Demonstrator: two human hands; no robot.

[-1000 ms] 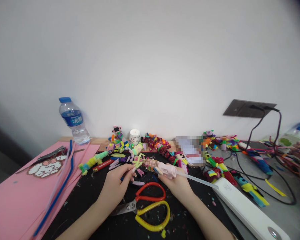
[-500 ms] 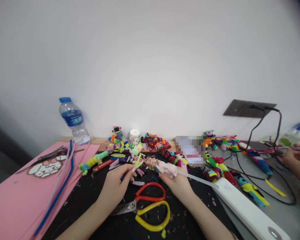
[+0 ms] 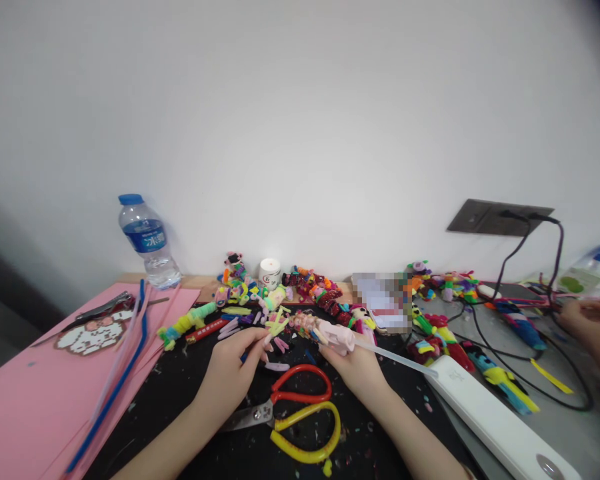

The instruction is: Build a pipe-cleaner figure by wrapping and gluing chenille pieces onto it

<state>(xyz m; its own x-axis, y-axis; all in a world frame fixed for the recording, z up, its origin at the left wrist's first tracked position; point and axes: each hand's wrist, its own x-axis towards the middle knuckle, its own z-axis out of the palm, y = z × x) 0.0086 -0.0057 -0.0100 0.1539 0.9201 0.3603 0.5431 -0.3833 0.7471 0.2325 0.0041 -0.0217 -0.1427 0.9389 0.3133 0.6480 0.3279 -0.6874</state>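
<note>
Nearest, scissors (image 3: 300, 413) with red and yellow handles are lying on the black mat (image 3: 180, 393), just in front of both hands. The left hand (image 3: 230, 373) is pinching a small yellow-green pipe-cleaner piece (image 3: 276, 325) between its fingertips. The right hand (image 3: 355, 367) is gripping a pink glue gun (image 3: 336, 337), its fingers closed around it and its nozzle pointing left at the piece, with a clear glue stick (image 3: 395, 359) trailing right. Farther back, a water bottle (image 3: 147, 241) is standing at the far left, and another person's hand (image 3: 587, 327) is working at the far right.
</note>
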